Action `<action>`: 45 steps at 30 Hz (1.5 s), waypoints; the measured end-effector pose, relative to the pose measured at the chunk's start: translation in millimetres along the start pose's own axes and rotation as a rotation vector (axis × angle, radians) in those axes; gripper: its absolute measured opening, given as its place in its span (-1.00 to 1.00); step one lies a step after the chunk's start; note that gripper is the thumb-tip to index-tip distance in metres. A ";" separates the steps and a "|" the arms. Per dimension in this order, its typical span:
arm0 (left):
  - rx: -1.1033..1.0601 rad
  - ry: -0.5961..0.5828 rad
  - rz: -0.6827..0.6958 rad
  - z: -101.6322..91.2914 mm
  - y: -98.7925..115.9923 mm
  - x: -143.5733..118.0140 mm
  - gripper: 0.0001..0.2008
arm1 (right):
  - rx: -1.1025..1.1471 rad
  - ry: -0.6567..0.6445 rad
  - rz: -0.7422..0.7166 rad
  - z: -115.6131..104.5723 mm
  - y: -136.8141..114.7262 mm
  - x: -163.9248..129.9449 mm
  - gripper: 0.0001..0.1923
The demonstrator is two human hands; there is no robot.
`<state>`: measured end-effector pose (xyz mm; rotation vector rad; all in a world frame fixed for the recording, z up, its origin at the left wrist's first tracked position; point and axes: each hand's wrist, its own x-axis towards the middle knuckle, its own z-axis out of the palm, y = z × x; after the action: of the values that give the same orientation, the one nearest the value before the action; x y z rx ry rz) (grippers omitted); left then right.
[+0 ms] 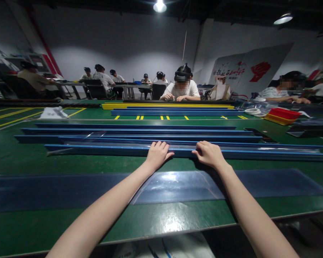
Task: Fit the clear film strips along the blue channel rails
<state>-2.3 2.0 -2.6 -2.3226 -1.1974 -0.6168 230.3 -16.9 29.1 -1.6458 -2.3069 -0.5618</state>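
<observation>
A long blue channel strip (110,150) with raised edges lies across the green table (140,218) in front of me. My left hand (158,154) is closed over its near edge, fingers on top and thumb along the front side. A short way to the right, my right hand (207,153) grips the same edge with curled fingers, the thumb pointing inward. Clear film shows inside the channel between its edges. Nearer to me, under my forearms, a wide clear plastic sheet (70,190) lies flat. The undersides of my fingers are hidden.
Behind the held strip lie more blue channels (140,132) and a dark phone-like slab (261,135). Farther back are yellow strips (167,106), a crumpled white sheet (53,112) and a red tray (282,115). A co-worker (181,87) sits across the table.
</observation>
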 end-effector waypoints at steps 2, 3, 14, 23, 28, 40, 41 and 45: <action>0.005 -0.004 -0.001 0.1 0.2 0.0 -0.67 | 0.003 -0.004 -0.012 0.2 -0.1 -0.3 -0.75; 0.007 -0.005 -0.001 0.1 0.3 0.0 -0.67 | 0.005 -0.010 -0.017 0.3 0.0 -0.4 -0.75; 0.012 -0.007 0.003 0.5 1.1 0.0 -0.66 | 0.124 -0.006 -0.119 3.9 -16.1 3.6 -0.73; -0.011 -0.018 -0.008 -0.7 1.1 -0.4 -0.68 | 0.181 -0.033 -0.194 11.3 -28.8 6.4 -0.73; -0.022 -0.014 -0.014 -0.6 1.3 -0.2 -0.69 | 0.198 -0.033 -0.187 12.4 -29.9 7.0 -0.73; 0.008 -0.025 -0.012 -2.1 1.9 0.1 -0.69 | 0.200 -0.048 -0.188 11.4 -28.9 7.4 -0.74; 0.009 -0.024 -0.012 -2.1 1.9 0.1 -0.69 | 0.201 -0.050 -0.189 11.4 -28.9 7.4 -0.73; 0.015 -0.029 -0.010 -2.0 1.9 0.1 -0.68 | 0.204 -0.053 -0.189 11.2 -29.0 7.2 -0.74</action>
<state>-0.9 -0.1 -1.3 -2.3224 -1.2235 -0.5774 200.7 -14.1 17.4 -1.3766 -2.4816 -0.3091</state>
